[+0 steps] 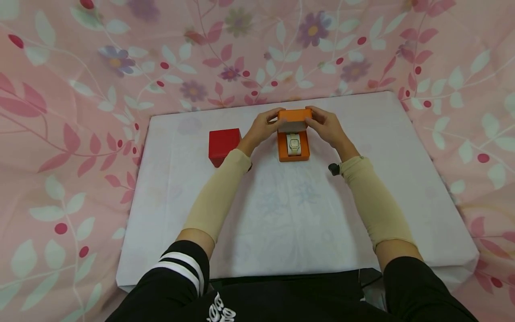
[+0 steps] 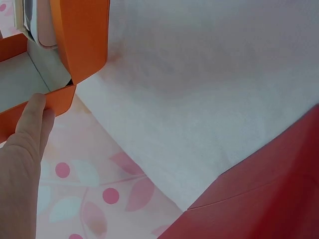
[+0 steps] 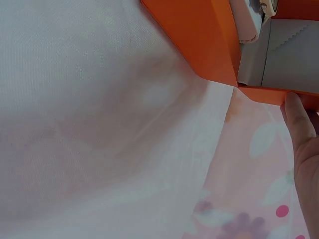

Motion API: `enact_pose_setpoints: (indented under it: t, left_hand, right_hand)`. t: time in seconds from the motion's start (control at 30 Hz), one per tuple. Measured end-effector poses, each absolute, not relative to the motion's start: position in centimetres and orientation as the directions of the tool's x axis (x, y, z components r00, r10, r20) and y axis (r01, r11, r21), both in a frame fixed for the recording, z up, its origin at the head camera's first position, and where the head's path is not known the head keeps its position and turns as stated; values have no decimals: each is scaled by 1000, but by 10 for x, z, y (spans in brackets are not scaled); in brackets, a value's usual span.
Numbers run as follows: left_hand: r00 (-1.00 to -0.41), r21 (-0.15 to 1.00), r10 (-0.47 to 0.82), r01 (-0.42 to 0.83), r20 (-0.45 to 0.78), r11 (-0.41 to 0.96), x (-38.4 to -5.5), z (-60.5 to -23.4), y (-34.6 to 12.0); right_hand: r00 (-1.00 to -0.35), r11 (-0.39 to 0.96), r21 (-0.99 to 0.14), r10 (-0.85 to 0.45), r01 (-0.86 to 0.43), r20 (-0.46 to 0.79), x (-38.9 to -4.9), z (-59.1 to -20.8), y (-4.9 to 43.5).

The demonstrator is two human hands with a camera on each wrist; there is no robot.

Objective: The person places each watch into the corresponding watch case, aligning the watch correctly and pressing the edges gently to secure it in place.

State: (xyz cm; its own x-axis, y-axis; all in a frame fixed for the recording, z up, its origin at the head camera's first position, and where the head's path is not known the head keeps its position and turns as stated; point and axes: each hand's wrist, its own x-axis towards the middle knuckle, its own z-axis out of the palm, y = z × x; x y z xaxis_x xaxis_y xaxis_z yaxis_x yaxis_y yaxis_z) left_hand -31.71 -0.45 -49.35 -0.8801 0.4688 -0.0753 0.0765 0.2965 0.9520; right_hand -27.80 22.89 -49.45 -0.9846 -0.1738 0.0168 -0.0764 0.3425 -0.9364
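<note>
An orange watch box [image 1: 294, 158] stands on the table with its hinged lid [image 1: 295, 115] raised at the far side. Inside its base, a light-coloured watch [image 1: 294, 144] is wrapped round a white cushion. My left hand [image 1: 262, 129] pinches the lid's left edge, and my right hand [image 1: 327, 128] does the same at the right edge. In the left wrist view a left thumb [image 2: 31, 119] lies along the lid's rim. The right wrist view shows the right thumb [image 3: 297, 117] against the opposite rim, beside the lid's grey lining [image 3: 289, 55].
Left of the watch box sits a closed red box [image 1: 223, 142], close to my left forearm. A white cloth covers the table [image 1: 289, 214]. Pink floral fabric [image 1: 249, 53] hangs behind and at both sides.
</note>
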Motion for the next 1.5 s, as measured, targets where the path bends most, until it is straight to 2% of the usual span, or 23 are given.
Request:
enact_pose_setpoints:
  t: [0.4,0.7,1.0,1.17,1.5]
  left_hand:
    - [-862,974,504,69,-51,216,-315,-501,-8]
    - [-852,969,520,78,-57,233,-311,-504,-11]
    - [-864,951,504,159,4,265,-305,-506,-12]
    - [-855,956,517,189,48,224,-304,-511,-12]
    - [-863,983,505,99,6,158,-301,-517,-14]
  right_hand:
    - [-977,292,-951,-207,-100,40,-273,-500,231]
    - [-971,275,-956,-236,-102,36,-268,-502,233]
    - [-970,247,-964,-239,-101,40,-264,-505,234]
    - [-973,230,-967,-226,-107,54,-267,-517,237]
    - [-977,297,-946,-204,-129,69,-266,-535,240]
